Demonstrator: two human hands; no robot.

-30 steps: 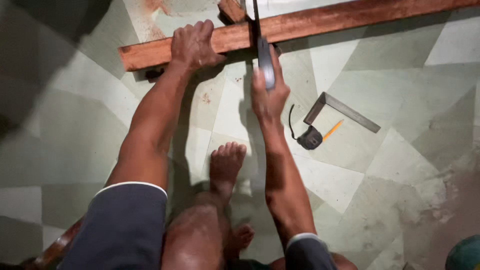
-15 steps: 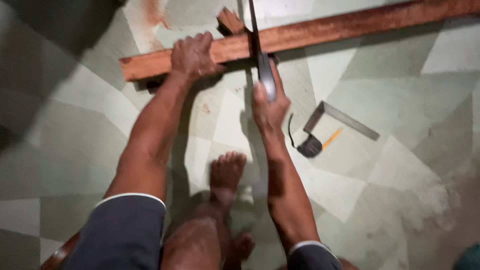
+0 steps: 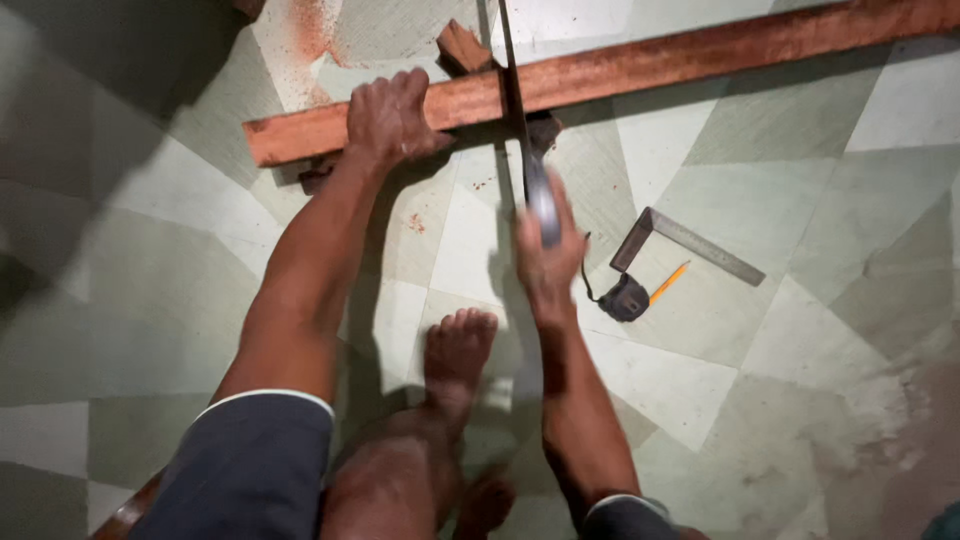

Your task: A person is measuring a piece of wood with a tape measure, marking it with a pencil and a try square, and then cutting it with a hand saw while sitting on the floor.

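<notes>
Compared with one second ago, we see that our right hand [image 3: 545, 250] is lower in the view and nearer to our body, and the saw [image 3: 522, 130] has come back with it, so more of the thin blade now lies on our side of the wooden plank [image 3: 640, 68]. We judge from this that we are in a pulling stroke of the cut, and that the cut is not yet finished, because the plank still shows as one long piece on both sides of the blade. Our left hand [image 3: 392, 118] has stayed at the same place on the plank, left of the blade. Now the right arm is stretched forward, and the fingers are clenched around the grey handle of the saw; the hand is a little blurred from motion. The left arm is also straight, the palm presses down on the top of the plank and the fingers are bent over its far edge, holding it steady. The plank lies across the tiled floor [image 3: 850, 330], raised on a small wooden block [image 3: 462, 45]. Our bare foot [image 3: 458, 350] rests on the floor between the arms. To the right of the saw hand lie a metal square [image 3: 700, 245], a yellow pencil [image 3: 668, 282] and a dark tape measure [image 3: 625, 298], close together.
</notes>
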